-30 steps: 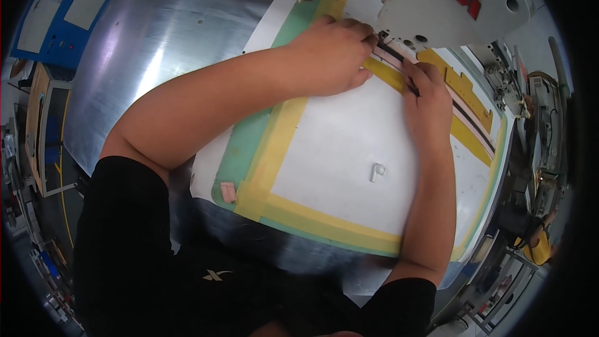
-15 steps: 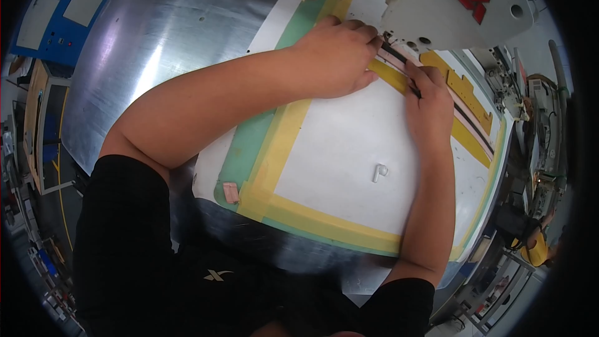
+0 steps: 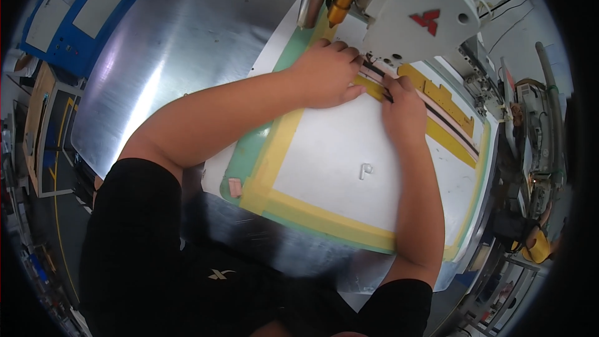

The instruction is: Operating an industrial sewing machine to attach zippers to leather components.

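A long pink strip with a black band [image 3: 450,116] runs diagonally down to the right beside an olive-yellow strip [image 3: 449,142] and a notched mustard plate [image 3: 442,95]. My left hand [image 3: 327,76] has curled fingers on the strip's upper left end, its fingertips mostly hidden. My right hand [image 3: 405,112] has bent fingers gripping or pressing the same strip further right. Both rest over a white board [image 3: 331,168] edged with yellow and green tape. A small clear piece [image 3: 365,170] lies on the board, a pink block [image 3: 234,187] at its lower left corner.
A grey machine head [image 3: 412,12] hangs just beyond my hands, with a brass nozzle [image 3: 340,6] and steel cylinder [image 3: 309,6]. A blue control panel [image 3: 75,19] stands upper left on the metal table [image 3: 137,87]. At the right edge a partly visible person [image 3: 536,237] is near machinery.
The view has shifted, so machine and board sit lower and slightly left in the picture. My hands keep nearly the same places on the strip.
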Available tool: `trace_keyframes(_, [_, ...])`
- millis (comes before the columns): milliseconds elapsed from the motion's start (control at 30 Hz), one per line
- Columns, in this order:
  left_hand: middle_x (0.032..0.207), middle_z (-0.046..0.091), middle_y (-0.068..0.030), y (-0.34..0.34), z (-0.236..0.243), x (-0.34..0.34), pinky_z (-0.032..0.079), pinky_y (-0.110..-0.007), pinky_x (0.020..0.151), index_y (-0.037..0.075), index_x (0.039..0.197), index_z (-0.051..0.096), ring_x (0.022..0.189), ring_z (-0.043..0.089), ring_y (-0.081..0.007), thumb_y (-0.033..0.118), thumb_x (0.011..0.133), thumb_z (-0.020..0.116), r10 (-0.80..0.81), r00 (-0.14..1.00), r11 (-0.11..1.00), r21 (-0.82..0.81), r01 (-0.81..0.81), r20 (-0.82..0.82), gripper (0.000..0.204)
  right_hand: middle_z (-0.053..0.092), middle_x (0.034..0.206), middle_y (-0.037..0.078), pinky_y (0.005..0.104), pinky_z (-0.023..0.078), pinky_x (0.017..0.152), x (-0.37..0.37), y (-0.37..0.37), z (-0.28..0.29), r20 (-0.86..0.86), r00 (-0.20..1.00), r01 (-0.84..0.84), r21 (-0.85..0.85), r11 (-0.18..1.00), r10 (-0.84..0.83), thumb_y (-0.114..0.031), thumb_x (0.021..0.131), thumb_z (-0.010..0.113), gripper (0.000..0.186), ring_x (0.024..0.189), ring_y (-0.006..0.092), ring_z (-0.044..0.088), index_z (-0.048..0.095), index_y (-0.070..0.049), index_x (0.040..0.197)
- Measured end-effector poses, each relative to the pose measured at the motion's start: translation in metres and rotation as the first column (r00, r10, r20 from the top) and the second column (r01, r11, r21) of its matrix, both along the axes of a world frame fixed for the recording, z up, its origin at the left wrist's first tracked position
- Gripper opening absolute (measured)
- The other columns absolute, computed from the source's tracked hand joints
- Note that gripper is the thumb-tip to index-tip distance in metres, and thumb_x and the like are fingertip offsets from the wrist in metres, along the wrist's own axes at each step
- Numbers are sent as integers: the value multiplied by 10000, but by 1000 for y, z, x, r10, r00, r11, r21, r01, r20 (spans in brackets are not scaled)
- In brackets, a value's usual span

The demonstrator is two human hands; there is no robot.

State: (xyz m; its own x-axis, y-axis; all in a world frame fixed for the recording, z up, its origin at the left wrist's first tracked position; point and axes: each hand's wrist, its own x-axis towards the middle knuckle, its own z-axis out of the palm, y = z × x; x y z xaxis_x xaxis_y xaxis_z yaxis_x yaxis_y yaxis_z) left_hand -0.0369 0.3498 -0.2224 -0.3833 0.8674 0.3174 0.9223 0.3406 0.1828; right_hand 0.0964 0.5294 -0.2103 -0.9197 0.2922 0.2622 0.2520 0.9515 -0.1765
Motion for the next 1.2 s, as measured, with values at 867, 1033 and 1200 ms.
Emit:
trace_keyframes(867, [1334,630,-152,11,12,23,393,-485,1082,78,1327,668,1264,582,-292,453,953,620,100,994,983,-149,-105,-41,531,652,1202,106,462,568,881,24,15,6,78,996,39,28,999,-41,-48,892,565,357,1046,350,687,699,-95,1219])
trace_keyframes(1033, [1291,640,-146,17,11,35,397,-471,1080,39,1244,697,1266,576,-286,428,942,639,99,994,990,-99,-103,-43,496,658,1204,91,453,573,881,24,9,12,98,994,45,51,998,-50,-49,901,552,371,1054,328,692,706,-122,1230])
trace_keyframes(1200, [1304,626,-137,17,19,42,384,-483,1103,46,1296,669,1296,554,-287,440,957,615,159,987,976,-152,-158,-7,522,661,1208,84,447,572,897,31,16,10,65,998,21,39,999,-24,-47,921,522,427,1070,316,692,704,-168,1288])
